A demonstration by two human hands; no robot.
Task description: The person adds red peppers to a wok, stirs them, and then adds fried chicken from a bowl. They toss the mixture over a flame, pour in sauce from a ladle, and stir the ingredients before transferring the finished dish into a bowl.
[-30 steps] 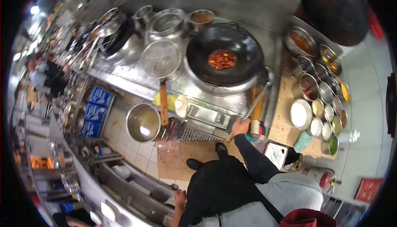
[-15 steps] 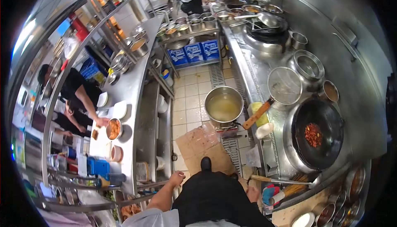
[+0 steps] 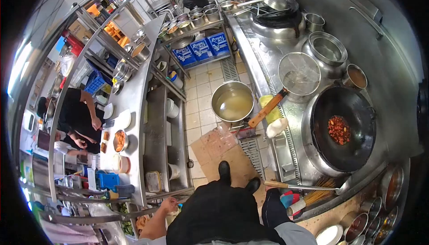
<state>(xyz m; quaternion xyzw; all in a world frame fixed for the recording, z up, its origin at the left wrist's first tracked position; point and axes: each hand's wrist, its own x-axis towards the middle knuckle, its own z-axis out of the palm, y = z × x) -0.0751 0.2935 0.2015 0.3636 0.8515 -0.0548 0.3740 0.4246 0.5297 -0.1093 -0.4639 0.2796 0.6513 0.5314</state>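
My left hand (image 3: 169,204) hangs beside the black apron (image 3: 214,211), near the metal shelf rail, with its fingers loosely bent and nothing in it. On the other side, my right hand (image 3: 271,192) is at the end of a dark sleeve, close to the wooden handle of a long metal wok utensil (image 3: 308,187); its fingers are too hidden to tell if they touch it. A black wok (image 3: 353,124) holds chopped dried red chillies (image 3: 339,130) on the range. Above it lies a round mesh strainer (image 3: 299,73) with a wooden handle.
A large pot of cloudy liquid (image 3: 233,102) stands in the aisle beyond flattened cardboard (image 3: 214,149). At left, a steel counter (image 3: 140,124) carries a bowl of orange food (image 3: 120,141). Co-workers stand behind that counter and at the far range. Sauce pots (image 3: 356,225) sit at lower right.
The view has shifted slightly. My left hand has moved back toward my body, and my right arm is closer to the utensil handle. The co-worker's hand has left the bowl of orange food.
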